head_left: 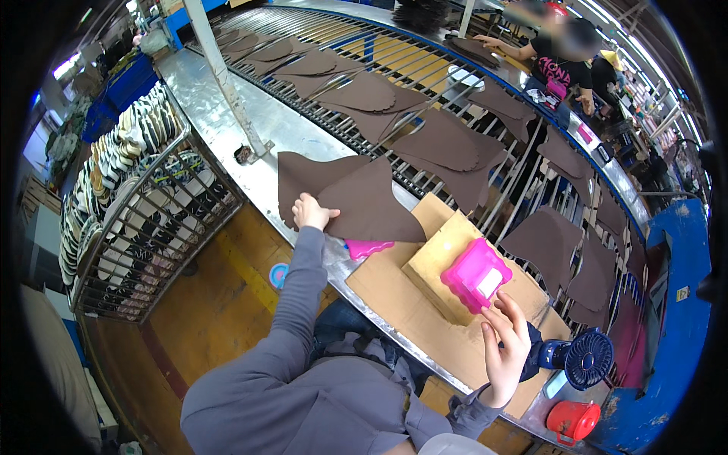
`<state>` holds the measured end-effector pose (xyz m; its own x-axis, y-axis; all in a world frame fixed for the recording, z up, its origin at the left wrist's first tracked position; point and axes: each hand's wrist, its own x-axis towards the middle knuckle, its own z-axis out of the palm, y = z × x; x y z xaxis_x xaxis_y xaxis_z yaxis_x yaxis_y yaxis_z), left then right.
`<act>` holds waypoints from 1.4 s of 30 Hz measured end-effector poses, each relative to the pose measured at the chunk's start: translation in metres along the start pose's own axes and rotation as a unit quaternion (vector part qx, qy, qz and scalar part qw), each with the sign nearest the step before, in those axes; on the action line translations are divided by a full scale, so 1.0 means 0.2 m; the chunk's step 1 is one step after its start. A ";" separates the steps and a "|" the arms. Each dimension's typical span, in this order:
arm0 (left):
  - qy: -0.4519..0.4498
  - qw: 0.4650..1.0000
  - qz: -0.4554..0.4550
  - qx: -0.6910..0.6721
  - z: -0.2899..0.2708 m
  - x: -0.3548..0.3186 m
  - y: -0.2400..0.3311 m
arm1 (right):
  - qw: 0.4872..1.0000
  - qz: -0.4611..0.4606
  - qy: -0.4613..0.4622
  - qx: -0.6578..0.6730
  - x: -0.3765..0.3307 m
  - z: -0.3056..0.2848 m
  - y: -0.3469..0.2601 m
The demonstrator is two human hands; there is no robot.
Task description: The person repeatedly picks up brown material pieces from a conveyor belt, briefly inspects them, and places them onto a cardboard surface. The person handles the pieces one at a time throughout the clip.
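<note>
Two dark brown, curved cut sheets (371,201) overlap on the metal table edge. My left hand (313,212) lies on top of them, its thumb spread away from the slightly bent fingers. A pink piece (368,248) peeks out from under the lower edge of the sheets. My right hand (506,345) is raised with its fingers apart, holding nothing. Its fingertips are close to a bright pink plastic box (476,274) with a white label; whether they touch it I cannot tell. The box sits on a yellowish block (432,262) above flat cardboard (379,284).
Beyond the table, a roller conveyor (364,38) carries several stacks of brown pieces (455,144). A rack of shoe-shaped parts (144,205) stands left. A blue fan (589,358), red lidded cup (572,421) and blue machine (667,303) are right. A co-worker (561,61) stands across.
</note>
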<state>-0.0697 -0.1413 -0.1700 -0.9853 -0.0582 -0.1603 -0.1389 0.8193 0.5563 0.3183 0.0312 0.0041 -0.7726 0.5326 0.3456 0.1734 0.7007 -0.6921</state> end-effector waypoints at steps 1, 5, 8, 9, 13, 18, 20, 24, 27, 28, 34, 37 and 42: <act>-0.017 1.000 0.013 0.015 0.00 0.04 -0.01 | 1.000 0.003 -0.001 0.004 -0.01 0.00 0.00; 0.034 0.976 0.182 -0.117 0.13 0.23 -0.16 | 1.000 -0.018 -0.017 -0.008 0.01 0.01 0.00; 0.003 0.907 0.337 -0.251 -0.26 0.07 0.12 | 0.995 -0.070 -0.020 -0.072 0.09 -0.02 -0.07; -0.006 0.893 0.346 -0.287 -0.40 0.03 0.18 | 0.990 -0.097 -0.028 -0.095 0.13 -0.04 -0.11; -0.044 0.791 0.549 -0.266 -0.97 -0.35 0.55 | 0.940 -0.279 0.044 -0.193 0.44 -0.03 -0.27; -0.128 0.641 0.712 -0.255 -1.17 -0.59 0.79 | 0.960 -0.202 -0.176 -0.084 0.63 0.03 -0.21; -0.247 0.666 0.585 -0.392 -1.12 -0.59 0.78 | 0.971 -0.209 -0.078 -0.082 0.60 -0.01 -0.19; -0.308 0.725 0.560 -0.257 -0.71 -0.50 0.68 | 0.986 -0.158 0.042 0.040 0.50 -0.07 0.00; -0.296 0.760 0.509 -0.274 -0.48 -0.46 0.67 | 0.993 -0.109 0.000 0.042 0.47 -0.08 0.12; -0.268 0.734 0.534 -0.322 -0.47 -0.49 0.72 | 0.995 -0.099 -0.025 0.021 0.46 -0.08 0.14; -0.266 0.738 0.587 -0.200 -0.58 -0.41 0.80 | 0.990 -0.061 -0.127 -0.016 0.46 -0.07 0.21; -0.251 0.719 0.612 -0.212 -0.59 -0.40 0.80 | 0.988 -0.114 -0.105 -0.004 0.47 -0.05 0.23; -0.246 0.731 0.608 -0.190 -0.61 -0.36 0.79 | 0.988 -0.114 -0.101 -0.013 0.48 -0.03 0.20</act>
<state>-0.0326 -0.0764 0.0293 -0.2615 0.8697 0.4187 0.7000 -0.1278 0.7026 0.2543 0.1142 0.0137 -0.8993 0.2549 0.3553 -0.0061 0.8051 -0.5931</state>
